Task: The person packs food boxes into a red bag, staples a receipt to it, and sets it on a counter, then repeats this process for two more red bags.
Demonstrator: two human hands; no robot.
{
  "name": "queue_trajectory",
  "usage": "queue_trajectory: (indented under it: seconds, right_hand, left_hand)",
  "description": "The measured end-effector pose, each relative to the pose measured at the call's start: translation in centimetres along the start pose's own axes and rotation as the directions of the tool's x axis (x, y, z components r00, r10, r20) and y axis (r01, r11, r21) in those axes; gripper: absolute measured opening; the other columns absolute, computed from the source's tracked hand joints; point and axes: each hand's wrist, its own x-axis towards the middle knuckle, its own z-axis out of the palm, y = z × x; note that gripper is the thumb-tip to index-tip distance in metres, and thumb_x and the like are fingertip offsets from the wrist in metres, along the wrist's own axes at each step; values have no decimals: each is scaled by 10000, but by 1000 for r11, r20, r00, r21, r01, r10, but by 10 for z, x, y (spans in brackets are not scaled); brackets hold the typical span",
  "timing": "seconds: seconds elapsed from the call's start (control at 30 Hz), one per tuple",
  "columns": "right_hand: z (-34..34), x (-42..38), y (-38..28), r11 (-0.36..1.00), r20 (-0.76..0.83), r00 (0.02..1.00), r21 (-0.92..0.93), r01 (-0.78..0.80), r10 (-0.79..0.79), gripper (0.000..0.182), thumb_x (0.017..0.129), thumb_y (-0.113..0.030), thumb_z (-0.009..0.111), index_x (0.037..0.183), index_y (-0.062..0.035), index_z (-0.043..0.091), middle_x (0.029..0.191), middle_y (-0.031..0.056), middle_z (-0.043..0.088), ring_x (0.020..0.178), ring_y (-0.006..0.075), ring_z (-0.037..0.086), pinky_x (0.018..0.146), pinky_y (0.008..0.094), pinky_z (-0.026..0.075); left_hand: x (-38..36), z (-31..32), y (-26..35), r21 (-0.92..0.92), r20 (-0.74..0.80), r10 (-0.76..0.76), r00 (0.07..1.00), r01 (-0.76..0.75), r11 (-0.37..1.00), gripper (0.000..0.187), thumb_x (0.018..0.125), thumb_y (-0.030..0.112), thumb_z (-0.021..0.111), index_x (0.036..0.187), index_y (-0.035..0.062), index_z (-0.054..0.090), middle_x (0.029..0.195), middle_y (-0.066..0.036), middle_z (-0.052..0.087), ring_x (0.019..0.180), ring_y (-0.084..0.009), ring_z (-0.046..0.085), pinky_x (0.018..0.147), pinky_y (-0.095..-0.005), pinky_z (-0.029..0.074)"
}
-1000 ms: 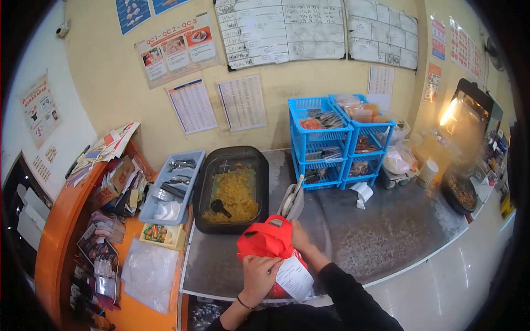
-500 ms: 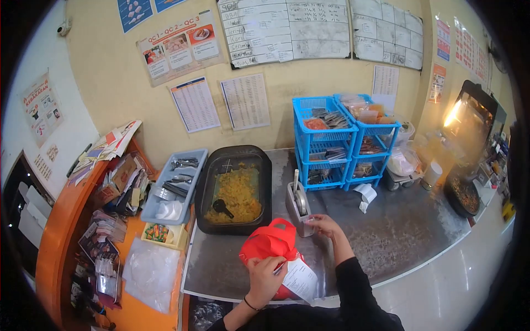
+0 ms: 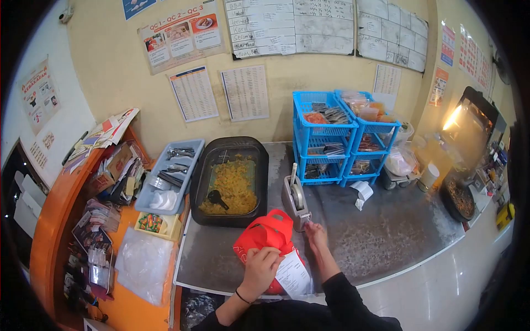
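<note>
A red cloth bag with looped handles stands at the front of the metal counter. A white printed receipt lies against its side. My left hand is closed at the bag's side, fingers curled by the receipt's upper corner; the fingertips are partly hidden. Just behind the bag is a grey tape dispenser with a tape roll in it. At its near end, my right hand pinches the end of the tape, which is barely visible.
A dark pan of yellow food with a black scoop stands left of the dispenser. Blue basket racks with packets stand behind. A cutlery tray sits at left, a white paper strip on the counter at right.
My right hand has turned and moved slightly down and left at the dispenser's end. The small dark object seen by my left fingers no longer shows. The view has shifted a little.
</note>
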Motion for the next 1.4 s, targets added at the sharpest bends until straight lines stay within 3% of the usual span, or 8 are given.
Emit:
queue_trajectory:
  seconds: [0.2, 0.27, 0.3, 0.43, 0.5, 0.6, 0.8, 1.4]
  right_hand:
    - [-4, 31, -33, 670, -37, 948, -698, -251, 317, 84, 806, -88, 538, 782, -8, 544, 780, 104, 599, 751, 211, 583, 718, 331, 487]
    - [-23, 26, -50, -154, 105, 990, -981, 119, 95, 93, 792, -89, 538, 820, 0, 543, 771, 130, 601, 736, 270, 581, 696, 348, 482]
    - [-23, 28, -60, -586, 252, 967, -776, 232, 50, 108, 785, -90, 538, 839, 4, 543, 767, 142, 603, 729, 299, 580, 685, 357, 479]
    - [102, -56, -170, -37, 759, 510, -544, 839, 405, 85, 793, -123, 526, 823, -44, 539, 825, 142, 565, 749, 339, 545, 640, 386, 427]
    - [153, -108, -201, 103, 764, 227, -358, 928, 604, 88, 790, -103, 517, 843, -35, 502, 861, 140, 533, 763, 329, 539, 649, 389, 420]
    - [193, -160, -201, 109, 477, 51, -300, 948, 877, 161, 759, -96, 523, 910, -40, 530, 863, 154, 523, 828, 330, 531, 689, 404, 425]
    - [196, -153, -147, -193, 495, 115, 109, 975, 861, 218, 765, -102, 493, 973, -76, 552, 899, 137, 535, 817, 283, 583, 681, 376, 479]
    - [205, -136, -135, -219, 579, 73, 187, 958, 812, 217, 680, -69, 551, 886, -1, 535, 792, 147, 566, 735, 267, 599, 605, 341, 488]
  left_hand:
    - [1, -1, -4, -2, -20, 80, 997, -81, 997, 115, 629, 95, 693, 647, 80, 581, 765, 6, 611, 646, -154, 519, 660, -270, 358]
    - [1, -1, -2, -2, -44, 85, 995, -85, 996, 121, 626, 97, 698, 645, 80, 580, 765, -3, 616, 653, -156, 520, 658, -272, 360]
    - [-2, 0, -4, -32, -46, 62, 997, -63, 997, 137, 626, 98, 700, 648, 78, 567, 760, -7, 617, 656, -162, 519, 656, -276, 363]
    - [-9, 4, -4, -86, 3, -134, 991, 134, 987, 203, 646, 113, 698, 718, 74, 513, 742, -16, 606, 683, -165, 540, 663, -292, 362]
    - [-1, 0, -1, -79, 50, -226, 973, 229, 970, 244, 653, 115, 697, 759, 75, 480, 732, -26, 601, 692, -171, 561, 662, -300, 368]
    - [8, -10, 7, -124, 61, -295, 954, 301, 946, 304, 645, 104, 701, 789, 73, 434, 705, -57, 603, 685, -206, 588, 633, -313, 399]
    - [6, -3, -8, -354, 143, -349, 926, 377, 856, 380, 633, 107, 713, 827, 52, 391, 664, -85, 600, 657, -236, 621, 562, -312, 446]
    - [10, -4, -11, -402, 193, -277, 941, 333, 853, 441, 658, 93, 706, 941, 29, 373, 750, -135, 609, 762, -270, 619, 625, -332, 476]
